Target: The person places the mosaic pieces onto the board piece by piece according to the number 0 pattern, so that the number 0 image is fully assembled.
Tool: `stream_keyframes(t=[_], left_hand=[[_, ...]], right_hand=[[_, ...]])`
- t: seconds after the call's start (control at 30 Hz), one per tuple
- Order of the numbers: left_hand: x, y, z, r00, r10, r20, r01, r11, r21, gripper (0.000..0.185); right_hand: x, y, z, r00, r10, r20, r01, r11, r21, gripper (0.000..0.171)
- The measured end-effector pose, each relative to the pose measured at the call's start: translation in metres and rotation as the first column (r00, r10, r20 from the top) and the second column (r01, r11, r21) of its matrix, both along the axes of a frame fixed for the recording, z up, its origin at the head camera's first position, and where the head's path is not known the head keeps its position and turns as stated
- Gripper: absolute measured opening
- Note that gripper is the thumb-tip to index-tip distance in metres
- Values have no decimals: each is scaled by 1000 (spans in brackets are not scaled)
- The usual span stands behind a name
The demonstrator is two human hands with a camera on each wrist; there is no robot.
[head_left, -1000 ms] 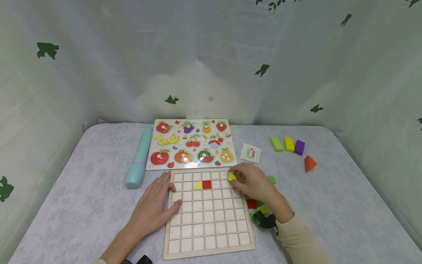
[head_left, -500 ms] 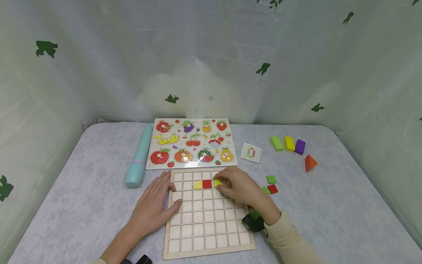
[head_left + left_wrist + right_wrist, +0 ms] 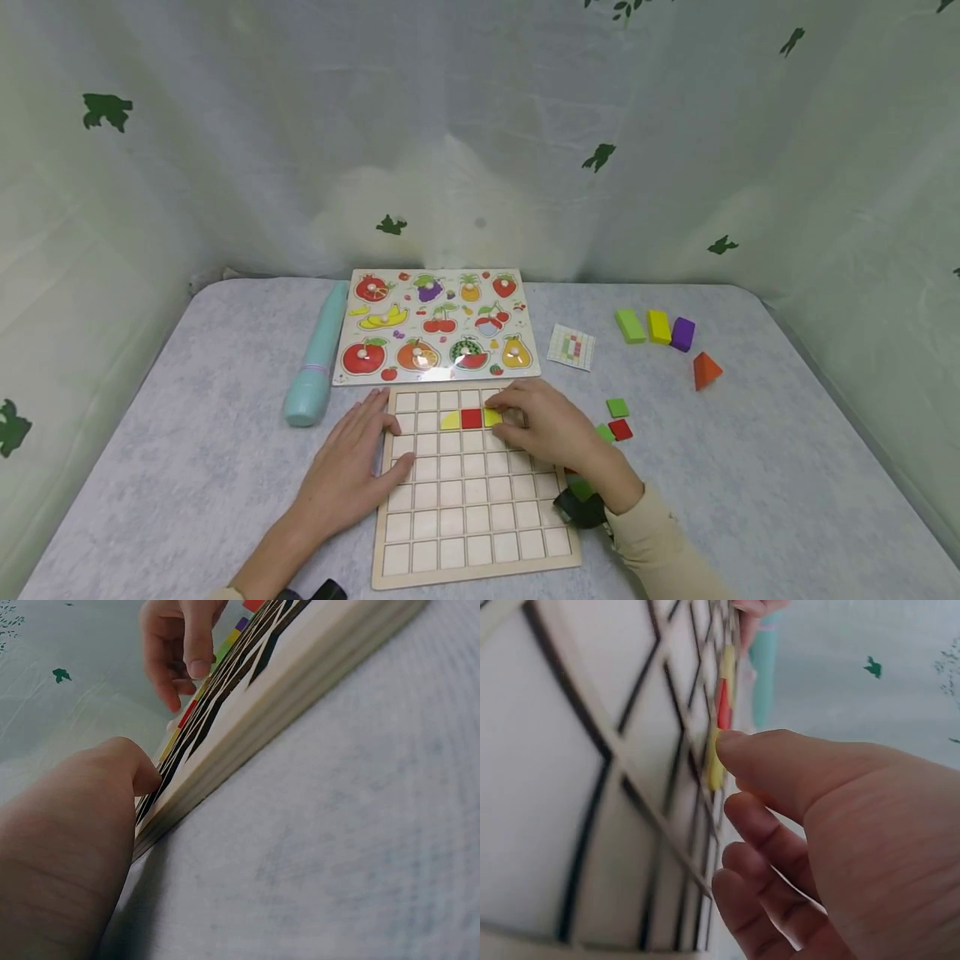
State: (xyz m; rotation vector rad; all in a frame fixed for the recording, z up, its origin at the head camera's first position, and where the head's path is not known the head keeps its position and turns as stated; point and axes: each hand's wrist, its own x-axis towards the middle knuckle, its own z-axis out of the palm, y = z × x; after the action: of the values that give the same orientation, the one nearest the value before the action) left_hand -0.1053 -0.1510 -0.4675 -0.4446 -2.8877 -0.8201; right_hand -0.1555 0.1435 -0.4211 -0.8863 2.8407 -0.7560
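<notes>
A wooden grid board (image 3: 465, 517) lies in front of me. In its second row sit a yellow quarter-round tile (image 3: 449, 421) and a red square tile (image 3: 471, 418). My right hand (image 3: 525, 422) pinches a yellow piece (image 3: 491, 416) with curled fingers and holds it in the cell just right of the red tile. The right wrist view shows my thumb (image 3: 780, 769) touching that yellow piece (image 3: 715, 769) on the board (image 3: 577, 787). My left hand (image 3: 352, 471) rests flat on the board's left edge, with its thumb (image 3: 112, 772) against the board (image 3: 300, 682).
Behind the board lie a fruit peg puzzle (image 3: 438, 325), a teal tube (image 3: 315, 358) and a small pattern card (image 3: 570, 347). Green (image 3: 628, 327), yellow (image 3: 657, 327), purple (image 3: 681, 334) and orange (image 3: 705, 370) blocks sit back right. Loose green (image 3: 617, 407) and red (image 3: 620, 430) tiles lie right of the board. Curtains enclose the table.
My right hand has carried the yellow piece left from the board's top right corner to the cell beside the red tile, uncovering loose tiles on the right. The left hand has stayed put.
</notes>
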Motion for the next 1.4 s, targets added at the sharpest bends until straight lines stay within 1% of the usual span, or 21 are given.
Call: stream_keyframes(t=[0.23,0.33,0.53,0.67,0.77,0.83,0.97,1.13,1.27,1.4], left_hand=[[0,0,-1,1000,0,1,0,1000,-4,31],[-1,0,-2,1000,-5,-7,5,1000,-7,31],[0,1,-2,1000,-10,-11,10,1000,-1,30],[1,1,-3,1000,-13,-28,13,1000,5,28],[1,1,-3,999,-15,-47,16,1000,14,28],[1,1,-3,998,-17,-57,18,1000,17,28],[1,1,-3,999,-16,-48,16,1000,12,28],[1,-1,-3,1000,-12,-27,12,1000,4,29],[1,-1,-3,1000,-11,-27,11,1000,4,29],[1,-1,-3,999,-12,-51,13,1000,7,29]], right_hand=[[5,25,10,1000,-12,2,12,996,-85,23],[4,39,13,1000,-18,-1,18,996,-86,25],[0,69,21,996,-44,83,51,995,-80,30],[-3,90,24,993,-68,92,74,995,-61,32],[-5,105,25,988,-93,121,98,994,-37,33],[-6,114,24,980,-120,160,124,992,-17,34],[-6,127,26,960,-154,235,155,988,15,35],[-5,135,26,928,-190,321,181,982,60,35],[-4,138,25,901,-229,369,207,973,98,34],[-5,139,22,901,-236,364,218,972,92,31]])
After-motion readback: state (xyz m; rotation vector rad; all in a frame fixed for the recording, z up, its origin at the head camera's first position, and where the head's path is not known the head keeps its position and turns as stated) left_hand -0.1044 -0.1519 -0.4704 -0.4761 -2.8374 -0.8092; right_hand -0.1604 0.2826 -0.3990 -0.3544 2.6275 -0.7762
